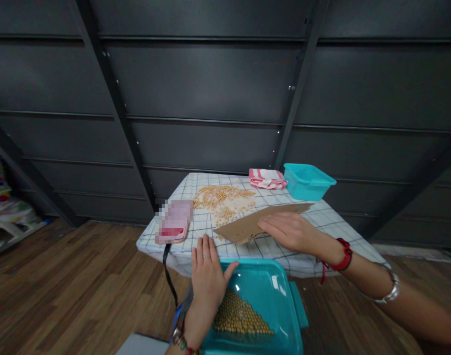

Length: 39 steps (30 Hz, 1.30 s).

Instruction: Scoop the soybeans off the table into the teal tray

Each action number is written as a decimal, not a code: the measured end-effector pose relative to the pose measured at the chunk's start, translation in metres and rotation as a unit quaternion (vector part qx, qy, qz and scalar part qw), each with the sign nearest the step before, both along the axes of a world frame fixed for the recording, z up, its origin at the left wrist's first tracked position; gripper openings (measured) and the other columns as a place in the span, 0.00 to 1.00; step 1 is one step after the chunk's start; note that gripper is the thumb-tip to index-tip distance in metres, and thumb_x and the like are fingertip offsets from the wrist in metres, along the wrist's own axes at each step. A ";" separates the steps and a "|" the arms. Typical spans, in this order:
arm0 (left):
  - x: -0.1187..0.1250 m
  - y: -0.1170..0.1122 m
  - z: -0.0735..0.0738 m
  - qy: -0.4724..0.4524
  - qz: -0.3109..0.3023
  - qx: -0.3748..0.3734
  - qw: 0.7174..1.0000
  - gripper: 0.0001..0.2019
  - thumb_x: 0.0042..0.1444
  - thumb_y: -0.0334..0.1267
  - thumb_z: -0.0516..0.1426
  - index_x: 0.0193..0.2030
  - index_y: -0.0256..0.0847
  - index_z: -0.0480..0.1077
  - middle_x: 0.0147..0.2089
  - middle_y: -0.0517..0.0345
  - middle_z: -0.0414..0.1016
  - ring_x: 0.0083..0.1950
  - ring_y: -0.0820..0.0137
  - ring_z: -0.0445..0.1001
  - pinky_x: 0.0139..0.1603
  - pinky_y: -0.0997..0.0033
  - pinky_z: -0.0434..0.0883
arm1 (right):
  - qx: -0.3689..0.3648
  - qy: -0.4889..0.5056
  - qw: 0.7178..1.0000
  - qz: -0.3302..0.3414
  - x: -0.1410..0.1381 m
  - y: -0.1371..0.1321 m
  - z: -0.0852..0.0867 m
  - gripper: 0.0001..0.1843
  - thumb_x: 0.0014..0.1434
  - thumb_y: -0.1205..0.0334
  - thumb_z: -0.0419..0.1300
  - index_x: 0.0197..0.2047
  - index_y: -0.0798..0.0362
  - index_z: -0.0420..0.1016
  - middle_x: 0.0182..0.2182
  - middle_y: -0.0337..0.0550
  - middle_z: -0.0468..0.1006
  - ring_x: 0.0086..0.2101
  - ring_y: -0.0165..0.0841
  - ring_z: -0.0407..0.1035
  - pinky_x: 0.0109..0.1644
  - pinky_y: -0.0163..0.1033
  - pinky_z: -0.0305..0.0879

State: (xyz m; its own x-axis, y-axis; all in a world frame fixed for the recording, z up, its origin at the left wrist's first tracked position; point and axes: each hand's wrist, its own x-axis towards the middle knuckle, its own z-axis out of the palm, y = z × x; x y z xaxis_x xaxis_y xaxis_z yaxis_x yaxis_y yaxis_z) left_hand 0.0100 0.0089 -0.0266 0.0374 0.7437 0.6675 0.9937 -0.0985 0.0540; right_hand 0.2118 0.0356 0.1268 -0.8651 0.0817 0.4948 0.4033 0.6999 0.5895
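My right hand [286, 230] grips a piece of brown cardboard [243, 224], its lower edge slanting over the tablecloth. Beyond the cardboard, yellow soybean-like grains [221, 197] lie spread on the cloth among pale powdery bits. My left hand [207, 271] rests flat with fingers stretched out at the table's front edge, its thumb by the rim of a large teal plastic bin [273, 286]. Inside that bin, below the table edge, a heap of the same grains [240, 315] gathers on the left side, partly hidden by my left hand.
A phone in a pink case [175, 222] lies at the table's left, with a black strap [168, 273] hanging down. At the back right are a folded red-and-white cloth [267, 178] and a small turquoise basin [308, 182]. A dark panelled wall [206, 79] stands behind the checked tablecloth [343, 227].
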 end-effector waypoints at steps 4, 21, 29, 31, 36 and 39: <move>0.000 0.000 -0.002 -0.011 -0.001 -0.002 1.000 0.43 0.49 0.64 0.37 0.55 0.23 0.58 0.56 0.34 0.62 0.58 0.53 0.58 0.56 0.51 0.56 | -0.022 0.010 1.000 -0.010 -0.007 0.004 -0.001 0.16 0.61 0.73 0.40 0.34 0.60 0.69 0.27 0.44 0.75 0.27 0.27 0.67 0.30 0.33 0.65; 0.001 0.000 0.004 0.016 0.011 0.000 1.000 0.43 0.49 0.64 0.36 0.53 0.22 0.60 0.55 0.35 0.63 0.57 0.54 0.60 0.55 0.53 0.58 | -0.041 -0.034 0.999 0.007 0.012 -0.003 -0.002 0.14 0.61 0.73 0.42 0.38 0.59 0.68 0.29 0.44 0.76 0.30 0.28 0.69 0.31 0.34 0.66; 0.000 -0.002 0.004 0.002 0.000 -0.013 1.000 0.43 0.48 0.64 0.36 0.54 0.23 0.59 0.56 0.34 0.62 0.58 0.53 0.59 0.56 0.52 0.57 | -0.035 0.007 0.999 0.019 0.001 0.000 0.003 0.14 0.61 0.73 0.41 0.36 0.60 0.68 0.29 0.45 0.76 0.31 0.28 0.70 0.34 0.34 0.68; 0.000 -0.002 0.004 0.003 0.003 -0.012 1.000 0.43 0.48 0.65 0.36 0.54 0.24 0.60 0.56 0.35 0.62 0.58 0.54 0.59 0.56 0.52 0.57 | -0.042 -0.005 0.999 0.023 0.001 0.000 0.003 0.15 0.61 0.73 0.41 0.36 0.60 0.68 0.29 0.45 0.77 0.31 0.28 0.70 0.34 0.34 0.68; 0.000 -0.002 0.005 -0.007 -0.005 -0.023 1.000 0.44 0.48 0.64 0.36 0.54 0.23 0.59 0.56 0.34 0.62 0.58 0.53 0.59 0.56 0.52 0.57 | -0.062 -0.040 0.997 0.008 0.012 -0.003 0.003 0.15 0.61 0.73 0.41 0.38 0.59 0.68 0.31 0.44 0.77 0.32 0.29 0.71 0.33 0.35 0.68; 0.000 -0.001 0.006 -0.009 -0.003 -0.025 1.000 0.44 0.48 0.64 0.35 0.54 0.21 0.59 0.56 0.33 0.62 0.58 0.52 0.59 0.55 0.51 0.57 | -0.074 -0.044 0.996 0.007 0.020 -0.007 0.006 0.16 0.61 0.73 0.40 0.38 0.59 0.69 0.31 0.44 0.77 0.32 0.28 0.70 0.34 0.35 0.69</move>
